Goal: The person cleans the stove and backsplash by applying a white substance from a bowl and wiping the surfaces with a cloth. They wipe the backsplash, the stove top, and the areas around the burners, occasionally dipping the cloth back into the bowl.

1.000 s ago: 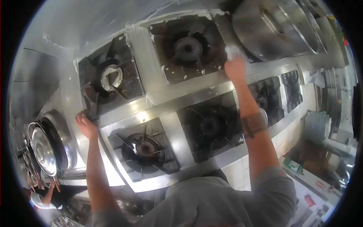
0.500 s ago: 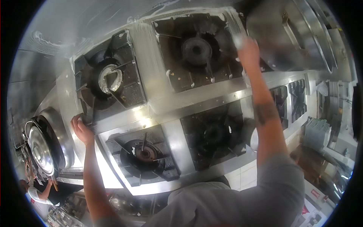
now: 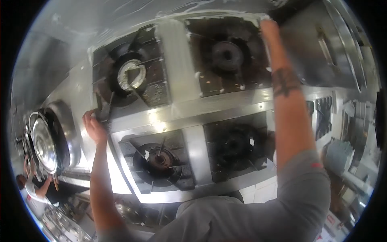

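My left hand (image 3: 95,126) is at the left edge of the steel stove (image 3: 181,117), fingers curled over it beside the front corner of the back-left burner grate (image 3: 155,90). At the far right corner of the back-right burner (image 3: 227,55), my right hand (image 3: 269,29) is closed over something pale, mostly hidden. White foam streaks the steel around both back burners and the back wall (image 3: 133,16). Crumpled foil (image 3: 132,75) rings the back-left burner. Two more burners, front-left (image 3: 160,160) and front-right (image 3: 233,144), lie nearer my body.
A large steel pot (image 3: 318,44) stands right of my right hand. On the left are a wide pan (image 3: 66,133) and a lidded pot (image 3: 43,145). Another person (image 3: 38,189) works at lower left. More grates (image 3: 323,117) continue to the right.
My right hand has moved back along the burner's right side to its far corner. My left hand stays on the stove's left edge. The camera view has shifted slightly.
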{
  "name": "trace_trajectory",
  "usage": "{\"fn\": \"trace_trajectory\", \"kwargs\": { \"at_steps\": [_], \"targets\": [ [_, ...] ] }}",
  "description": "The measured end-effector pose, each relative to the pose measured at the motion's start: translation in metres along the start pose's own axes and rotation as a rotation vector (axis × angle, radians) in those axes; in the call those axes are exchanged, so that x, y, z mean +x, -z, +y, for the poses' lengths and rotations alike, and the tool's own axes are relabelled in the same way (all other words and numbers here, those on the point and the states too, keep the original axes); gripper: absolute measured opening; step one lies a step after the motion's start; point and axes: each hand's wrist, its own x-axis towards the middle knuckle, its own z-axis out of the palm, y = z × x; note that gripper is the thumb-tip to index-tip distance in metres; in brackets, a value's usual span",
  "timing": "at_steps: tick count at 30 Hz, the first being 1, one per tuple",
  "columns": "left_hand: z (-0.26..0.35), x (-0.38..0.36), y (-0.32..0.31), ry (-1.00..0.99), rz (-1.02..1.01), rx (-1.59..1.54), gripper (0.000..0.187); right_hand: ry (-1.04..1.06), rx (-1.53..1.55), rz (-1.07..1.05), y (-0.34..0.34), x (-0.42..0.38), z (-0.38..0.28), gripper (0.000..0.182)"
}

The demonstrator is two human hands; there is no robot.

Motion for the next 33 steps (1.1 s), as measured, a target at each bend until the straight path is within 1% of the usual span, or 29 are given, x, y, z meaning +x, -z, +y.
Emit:
{"fn": "trace_trajectory", "kwargs": {
  "at_steps": [2, 4, 5, 6, 8, 9, 10, 11, 14, 15, 16, 17, 18, 19, 20, 21, 23, 24, 26, 27, 28, 30, 31, 32, 33],
  "targets": [
    [0.004, 0.001, 0.0, 0.023, 0.029, -0.035, 0.036, 0.032, -0.175, 0.012, -0.017, 0.054, 0.013, 0.05],
    [0.007, 0.0, 0.0, 0.051, 0.049, -0.032, 0.035, -0.026, -0.167, 0.033, -0.001, 0.035, -0.013, 0.053],
    [0.008, 0.0, 0.002, 0.055, 0.039, -0.043, 0.033, 0.026, -0.128, -0.041, -0.004, 0.035, -0.01, 0.045],
    [0.012, -0.002, 0.001, 0.072, 0.042, -0.043, 0.033, 0.041, -0.135, -0.048, -0.008, 0.036, -0.01, 0.045],
    [0.018, 0.0, 0.004, 0.09, 0.066, -0.098, 0.032, 0.293, -0.207, 0.097, -0.005, 0.016, -0.031, 0.036],
    [0.016, 0.001, 0.005, 0.044, 0.08, -0.067, 0.031, 0.212, -0.179, 0.044, -0.002, 0.007, -0.048, 0.032],
    [0.017, 0.001, 0.005, 0.106, 0.082, -0.092, 0.03, 0.295, -0.151, 0.075, -0.02, 0.034, -0.026, 0.032],
    [0.018, 0.002, 0.006, 0.107, 0.081, -0.093, 0.03, 0.268, -0.219, 0.094, -0.009, 0.01, -0.056, 0.031],
    [0.017, 0.0, 0.009, 0.106, 0.091, -0.08, 0.03, 0.5, -0.124, -0.055, -0.016, 0.027, -0.04, 0.035],
    [0.015, 0.0, 0.009, 0.121, 0.092, -0.069, 0.03, 0.769, -0.071, -0.031, -0.015, 0.034, -0.022, 0.038],
    [0.012, 0.0, 0.007, 0.135, 0.093, -0.06, 0.03, 0.619, -0.2, -0.075, 0.005, 0.011, -0.037, 0.039],
    [0.013, 0.0, 0.009, 0.146, 0.102, -0.081, 0.03, 0.371, -0.266, -0.141, 0.015, -0.003, -0.042, 0.038],
    [0.012, 0.0, 0.01, 0.152, 0.09, -0.076, 0.03, 0.539, -0.418, 0.036, 0.004, 0.016, 0.005, 0.043],
    [0.015, -0.001, 0.012, 0.184, 0.078, -0.076, 0.03, 0.476, -0.421, 0.085, -0.003, 0.031, 0.04, 0.045],
    [0.017, 0.001, 0.014, 0.213, 0.071, -0.077, 0.029, 0.412, -0.419, 0.137, -0.009, 0.04, 0.051, 0.047],
    [0.017, 0.002, 0.015, 0.24, 0.066, -0.081, 0.029, 0.436, -0.41, 0.133, -0.013, 0.042, 0.037, 0.047],
    [0.019, 0.001, 0.017, 0.265, 0.067, -0.083, 0.028, 0.222, -0.402, 0.11, -0.012, 0.044, 0.013, 0.05],
    [0.02, 0.001, 0.018, 0.278, 0.073, -0.086, 0.028, 0.236, -0.406, 0.109, -0.016, 0.045, 0.0, 0.05],
    [0.02, 0.001, 0.019, 0.283, 0.076, -0.11, 0.027, 0.37, -0.359, 0.133, -0.026, 0.046, -0.024, 0.049],
    [0.018, 0.001, 0.019, 0.246, 0.09, -0.091, 0.026, 0.387, -0.386, 0.176, -0.026, 0.044, -0.032, 0.049],
    [0.014, 0.002, 0.019, 0.242, 0.086, -0.098, 0.026, 0.381, -0.392, 0.179, -0.017, 0.027, -0.047, 0.049],
    [0.013, 0.001, 0.016, 0.236, 0.093, -0.113, 0.026, 0.121, -0.691, 0.271, 0.013, -0.042, -0.105, 0.05],
    [0.013, 0.002, 0.017, 0.199, 0.107, -0.109, 0.026, 0.126, -0.91, -0.082, 0.004, 0.019, -0.032, 0.051],
    [0.011, 0.001, 0.019, 0.189, 0.107, -0.137, 0.026, 0.187, -1.051, -0.444, -0.005, 0.077, 0.036, 0.052],
    [0.009, 0.001, 0.018, 0.155, 0.127, -0.119, 0.026, 0.209, -0.661, -0.155, -0.001, 0.034, 0.026, 0.047]
  ]
}}
